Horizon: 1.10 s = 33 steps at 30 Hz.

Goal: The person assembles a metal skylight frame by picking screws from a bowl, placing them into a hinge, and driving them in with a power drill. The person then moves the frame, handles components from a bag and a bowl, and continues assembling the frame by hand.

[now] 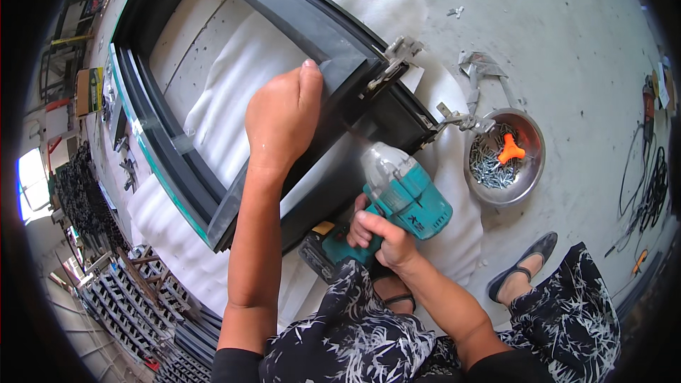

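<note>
A dark grey metal window frame with teal-edged sides lies tilted across the left and middle of the view. My left hand is closed around its near bar, thumb up; the other fingers are mostly hidden. In my right hand is a teal cordless drill, gripped by its handle. The drill's nose points up and left at the frame's near side, where the bit looks blurred. Metal hinge hardware sits on the frame's right corner, and a second hinge arm sticks out below it.
A steel bowl of screws stands at right, an orange three-armed piece on top. White foam sheet lies under the frame. Cables and a power tool lie far right; stacked dark profiles stand lower left.
</note>
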Tool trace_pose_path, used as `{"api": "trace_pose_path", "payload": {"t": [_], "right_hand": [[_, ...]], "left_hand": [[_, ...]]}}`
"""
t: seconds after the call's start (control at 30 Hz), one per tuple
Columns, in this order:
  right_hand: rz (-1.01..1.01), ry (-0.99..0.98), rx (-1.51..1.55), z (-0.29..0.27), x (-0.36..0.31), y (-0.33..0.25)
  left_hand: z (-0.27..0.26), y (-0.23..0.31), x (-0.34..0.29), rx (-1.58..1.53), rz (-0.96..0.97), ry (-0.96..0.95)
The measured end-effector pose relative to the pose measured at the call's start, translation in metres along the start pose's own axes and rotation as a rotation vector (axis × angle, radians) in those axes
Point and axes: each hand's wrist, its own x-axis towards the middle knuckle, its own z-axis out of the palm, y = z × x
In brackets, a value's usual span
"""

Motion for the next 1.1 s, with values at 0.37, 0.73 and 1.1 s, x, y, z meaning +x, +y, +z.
{"api": "trace_pose_path", "payload": {"t": [0.37, 0.73, 1.1], "right_hand": [[0.032, -0.116, -0.036, -0.027, -0.027, -0.012], [0.013, -0.114, -0.075, -0.041, -0.077, -0.035], [-0.051, -0.123, -0.258, -0.014, -0.091, -0.046]], "left_hand": [[0.000, -0.076, 0.014, -0.490, 0.084, 0.064], [-0.036, -0.054, -0.088, -2.156, -0.468, -0.140], [-0.028, -0.010, -0.107, -1.936, -0.460, -0.237]]}}
